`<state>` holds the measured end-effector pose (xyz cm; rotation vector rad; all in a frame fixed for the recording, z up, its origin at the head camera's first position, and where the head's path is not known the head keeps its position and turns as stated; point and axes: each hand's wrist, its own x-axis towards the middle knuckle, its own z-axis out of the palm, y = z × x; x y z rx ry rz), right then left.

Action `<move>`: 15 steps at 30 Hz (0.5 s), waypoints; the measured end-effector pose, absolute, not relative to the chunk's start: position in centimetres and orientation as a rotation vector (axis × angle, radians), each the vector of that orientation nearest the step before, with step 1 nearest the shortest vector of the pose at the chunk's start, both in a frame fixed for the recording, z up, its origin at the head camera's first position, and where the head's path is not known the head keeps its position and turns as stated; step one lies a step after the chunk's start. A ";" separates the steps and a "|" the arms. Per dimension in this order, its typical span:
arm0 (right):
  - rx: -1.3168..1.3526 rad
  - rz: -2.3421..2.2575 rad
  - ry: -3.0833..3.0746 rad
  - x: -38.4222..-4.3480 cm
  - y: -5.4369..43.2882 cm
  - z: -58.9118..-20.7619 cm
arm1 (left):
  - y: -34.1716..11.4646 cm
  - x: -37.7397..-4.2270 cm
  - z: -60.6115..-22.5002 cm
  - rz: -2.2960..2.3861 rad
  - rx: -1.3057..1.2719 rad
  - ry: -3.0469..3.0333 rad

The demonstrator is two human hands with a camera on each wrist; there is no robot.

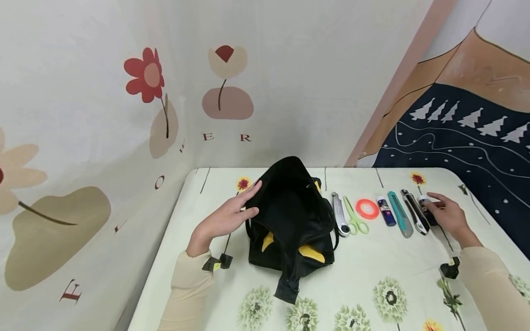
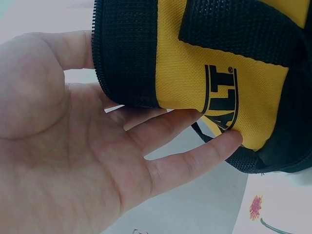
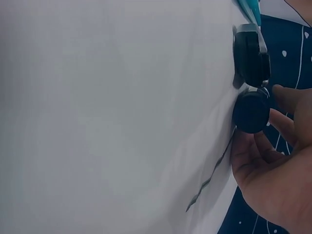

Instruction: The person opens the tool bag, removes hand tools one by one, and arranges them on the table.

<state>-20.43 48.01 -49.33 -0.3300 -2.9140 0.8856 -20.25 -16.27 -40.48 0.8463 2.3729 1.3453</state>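
Note:
A black and yellow tool bag (image 1: 290, 230) stands on the table with its dark mouth gaping upward. My left hand (image 1: 227, 216) rests against the bag's left side, fingers nearly straight. In the left wrist view, those fingers (image 2: 185, 161) touch the yellow cloth and zipped black edge of the bag (image 2: 263, 97). Far to the right, my right hand (image 1: 449, 216) pinches a dark glue stick with a white cap (image 1: 430, 216). From the right wrist, the glue stick's round dark end (image 3: 251, 112) shows between thumb and fingers, close to the table.
Right of the bag lie a folding saw (image 1: 340, 216), green scissors (image 1: 355, 218), a roll of orange tape (image 1: 367, 209), another glue stick (image 1: 386, 211), a teal utility knife (image 1: 400, 215) and a black and silver utility knife (image 1: 415, 212). Printed cloth walls (image 1: 290, 69) border the table.

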 end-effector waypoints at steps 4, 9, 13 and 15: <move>-0.355 0.917 -2.889 -20.5 47.9 -49.4 | -16.4 -20.3 -40.6 1.345 0.839 2.378; -0.426 0.948 -2.881 -20.6 47.6 -49.6 | -16.4 -20.2 -40.7 1.350 0.831 2.371; -0.413 0.918 -2.862 -20.6 47.1 -49.8 | -16.5 -20.3 -40.6 1.374 0.849 2.363; -0.371 0.888 -2.824 -20.6 46.8 -49.7 | -16.5 -20.5 -40.6 1.391 0.861 2.362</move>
